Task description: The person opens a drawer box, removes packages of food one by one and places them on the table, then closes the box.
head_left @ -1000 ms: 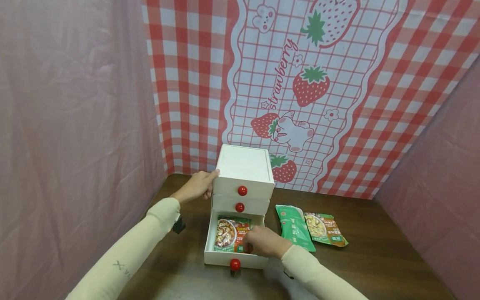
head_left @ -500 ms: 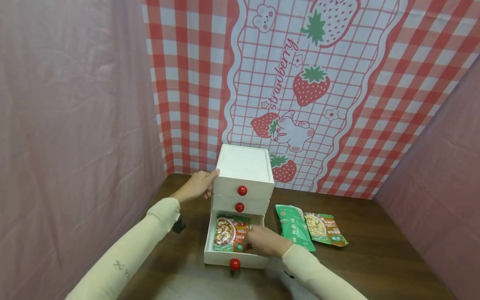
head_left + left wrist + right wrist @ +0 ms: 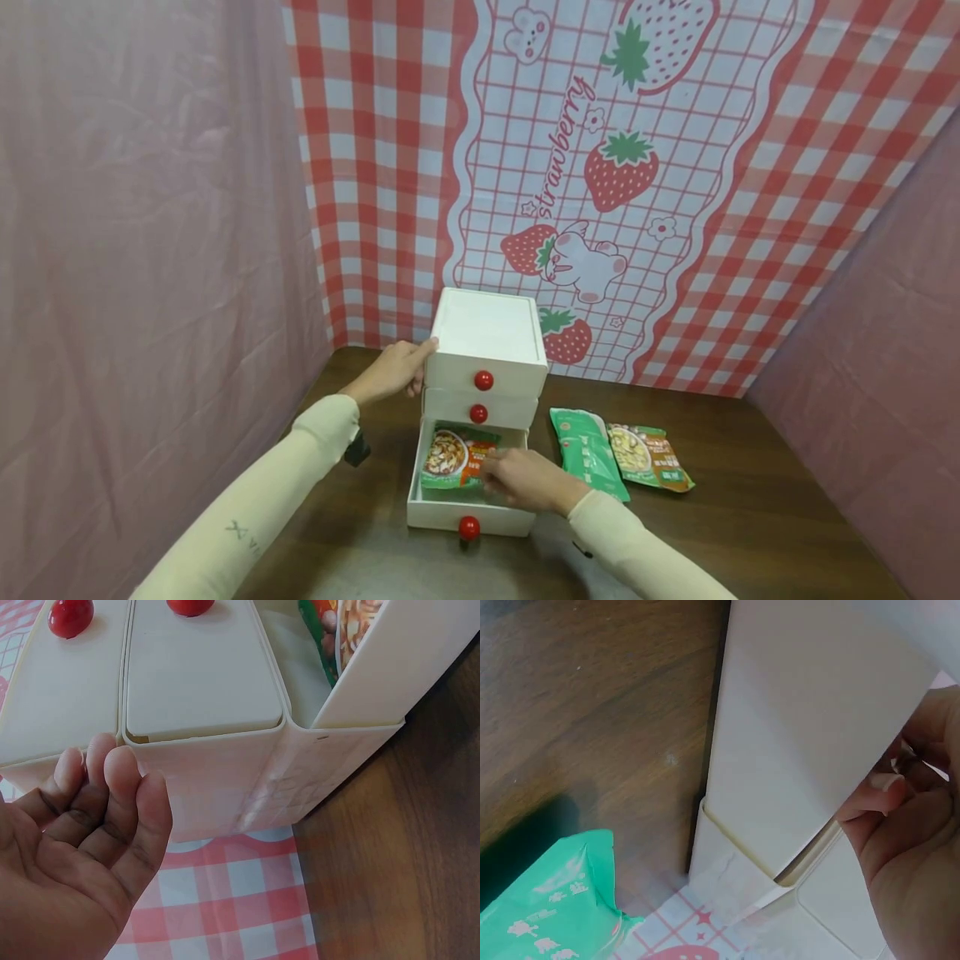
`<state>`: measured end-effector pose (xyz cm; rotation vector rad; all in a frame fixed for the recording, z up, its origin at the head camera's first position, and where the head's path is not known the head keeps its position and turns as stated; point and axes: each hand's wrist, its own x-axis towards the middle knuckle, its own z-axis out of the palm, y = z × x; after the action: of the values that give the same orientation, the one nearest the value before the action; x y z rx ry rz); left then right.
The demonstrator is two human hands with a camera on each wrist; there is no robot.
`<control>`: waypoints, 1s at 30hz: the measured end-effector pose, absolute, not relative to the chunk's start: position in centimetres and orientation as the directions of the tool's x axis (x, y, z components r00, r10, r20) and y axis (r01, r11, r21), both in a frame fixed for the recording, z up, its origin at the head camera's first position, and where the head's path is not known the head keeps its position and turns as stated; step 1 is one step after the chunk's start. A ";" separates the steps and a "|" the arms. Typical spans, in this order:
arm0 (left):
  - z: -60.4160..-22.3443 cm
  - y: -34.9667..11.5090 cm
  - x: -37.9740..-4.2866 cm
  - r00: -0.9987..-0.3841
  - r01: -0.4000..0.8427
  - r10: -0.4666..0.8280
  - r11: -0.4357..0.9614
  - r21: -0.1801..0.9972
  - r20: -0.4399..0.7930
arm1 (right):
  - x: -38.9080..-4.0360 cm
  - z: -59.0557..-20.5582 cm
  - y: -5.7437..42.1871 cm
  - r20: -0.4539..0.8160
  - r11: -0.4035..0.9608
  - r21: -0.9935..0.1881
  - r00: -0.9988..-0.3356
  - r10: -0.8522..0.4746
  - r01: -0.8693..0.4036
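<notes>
A white drawer cabinet (image 3: 491,327) with red knobs stands on the wooden table, its bottom drawer (image 3: 442,514) pulled out. My left hand (image 3: 392,372) rests at the cabinet's upper left edge, thumb on the top rim; in the left wrist view its fingers are loosely bent beside the casing. Inside the drawer lies a red and green food packet (image 3: 448,457) with a bowl of food printed on it. My right hand (image 3: 525,479) reaches over the drawer's right wall and pinches the packet's right side. In the right wrist view the wall hides the packet and part of the fingers.
Right of the cabinet lie a green pouch (image 3: 588,454) and a brown and green food packet (image 3: 651,458), side by side on the table (image 3: 720,533). A checked strawberry cloth (image 3: 390,167) hangs behind, with pink cloth walls (image 3: 150,250) at both sides.
The packet in the drawer has shifted back and left, its front edge now farther from the drawer front. My right hand has risen slightly with it; the left hand has stayed put.
</notes>
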<state>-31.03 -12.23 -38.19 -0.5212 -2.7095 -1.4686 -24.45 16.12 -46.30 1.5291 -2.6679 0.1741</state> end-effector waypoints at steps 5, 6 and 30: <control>-38.3 -12.3 -31.1 -0.943 0.301 0.283 0.504 0.809 0.175 | -24.4 -46.1 16.5 0.185 0.486 -0.118 -0.500 -0.846 -0.866; -38.3 -12.3 -31.0 -0.944 0.300 0.282 0.505 0.809 0.173 | -24.4 -46.0 16.5 0.203 0.481 -0.127 -0.498 -0.843 -0.867; -38.1 -12.1 -31.1 -0.950 0.285 0.267 0.525 0.802 0.162 | -24.6 -44.8 17.7 0.454 0.469 -0.112 -0.465 -0.760 -0.876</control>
<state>-31.11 -12.10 -38.12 -0.4935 -2.7269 -1.4400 -24.59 17.67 -44.79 1.3822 -2.3804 0.4741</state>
